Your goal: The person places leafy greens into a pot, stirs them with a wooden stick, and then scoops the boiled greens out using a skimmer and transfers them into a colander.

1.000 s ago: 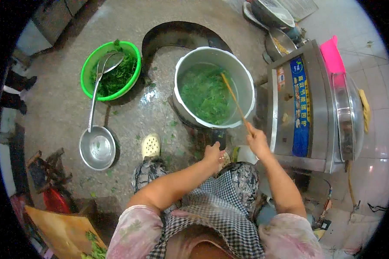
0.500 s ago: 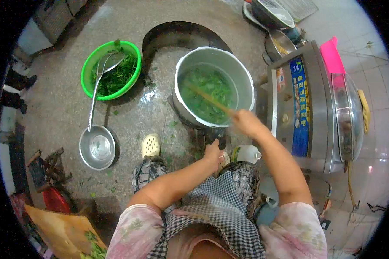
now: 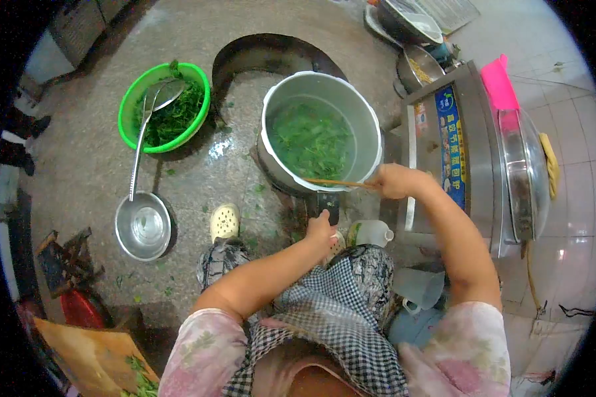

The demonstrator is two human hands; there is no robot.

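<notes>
A deep silver pot [image 3: 371, 126] stands on the floor in front of me, with green leaves [image 3: 314, 135] in pale green liquid inside. My left hand [image 3: 321, 228] is closed round the pot's black handle [image 3: 328, 206] on the near side. Long wooden chopsticks [image 3: 338, 182] are gripped in my right hand [image 3: 398, 181], at the pot's near right rim. They lie almost level across the near edge, their far tips just inside the pot. Whether there are one or two sticks is hard to make out.
A green basket [image 3: 205, 109] of wilted greens stands left, a metal skimmer [image 3: 142, 135] reaching from it to a steel bowl [image 3: 118, 228]. A curved dark metal sheet [image 3: 245, 49] is behind the pot. To the right are a steel appliance [image 3: 424, 165] and a plastic jug [image 3: 371, 233].
My right hand has moved slightly right, and the chopsticks have swung from the middle of the leaves to the near rim. My left hand stays on the handle.
</notes>
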